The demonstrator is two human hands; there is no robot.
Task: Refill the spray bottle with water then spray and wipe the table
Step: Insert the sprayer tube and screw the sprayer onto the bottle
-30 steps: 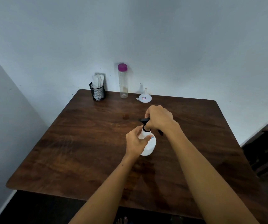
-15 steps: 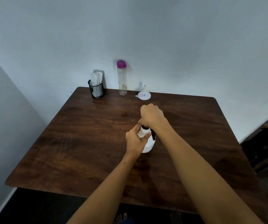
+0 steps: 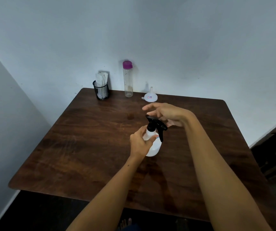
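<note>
2 bare forearms enter from the bottom edge over a dark wooden table (image 3: 84, 155). At frame centre, the left hand (image 3: 139, 144) grips the neck of the white spray bottle (image 3: 154, 145), which stands upright on the table, black trigger head fitted. The right hand (image 3: 165, 114) hovers just beyond the head, fingers spread and blurred. Along the far edge stand a mesh cup (image 3: 102, 92), a purple-capped clear bottle (image 3: 127, 79) and a white funnel (image 3: 150, 97), against a pale blue wall (image 3: 200, 47). The lower corners are dark.

White spray bottle (image 3: 153, 146) with black trigger head (image 3: 156, 125); dark brown grained table (image 3: 84, 147); clear water bottle (image 3: 128, 80), purple cap; black mesh cup (image 3: 101, 92); white funnel (image 3: 151, 97).
</note>
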